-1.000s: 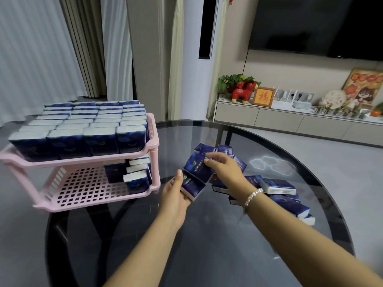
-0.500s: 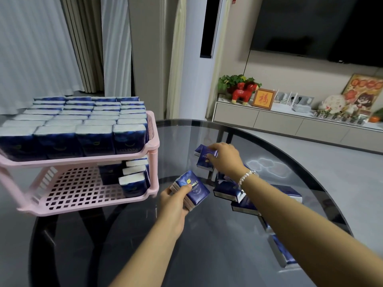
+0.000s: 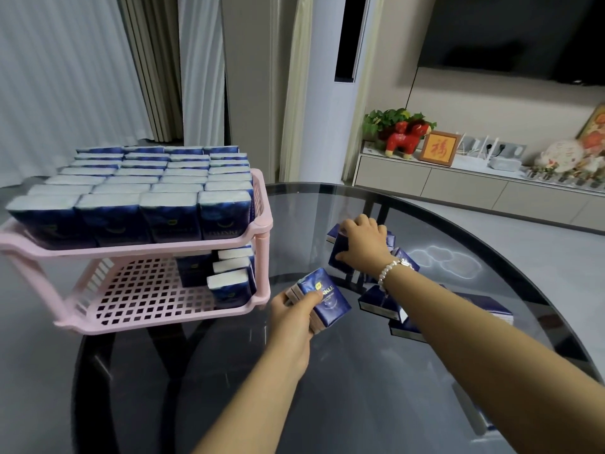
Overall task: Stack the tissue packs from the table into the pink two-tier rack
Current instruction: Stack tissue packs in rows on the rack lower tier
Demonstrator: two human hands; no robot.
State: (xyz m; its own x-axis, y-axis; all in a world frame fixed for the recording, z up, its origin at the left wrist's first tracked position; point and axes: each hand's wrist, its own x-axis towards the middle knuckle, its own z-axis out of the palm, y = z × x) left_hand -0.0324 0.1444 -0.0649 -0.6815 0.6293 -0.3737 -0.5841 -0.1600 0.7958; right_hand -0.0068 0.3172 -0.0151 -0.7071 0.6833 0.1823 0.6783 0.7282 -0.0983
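Now, left hand [image 3: 292, 314]: closed around a small bundle of tissue packs [image 3: 322, 298], thumb on the top one, held above the glass just beside the lower tier.
Right hand [image 3: 363, 245]: fingers curled over one upright pack [image 3: 340, 253] at the far side of the loose pile; it looks gripped, but whether it is lifted I cannot tell.
Pink rack [image 3: 258, 224]: top tier full with rows of packs standing on edge; lower tier holds only a few packs [image 3: 229, 283] in its right corner, the rest of its grid floor is bare.
Loose packs [image 3: 383, 303]: lying flat and crossed on the glass table [image 3: 360, 388], between the right forearm and the table edge.
Risk one: the bundle in the left hand is several packs pressed together; I think the bottom ones can slide out if the grip relaxes.
Risk two: the film wrapping looks smooth and the glass too, so a pushed pack may slide toward the round edge.
Risk three: packs standing on edge in the lower tier may tip over when the bundle is pushed against them.
Materials: soft rectangular packs, dark blue glossy film with white ends; rigid pink plastic with square holes; dark reflecting glass.
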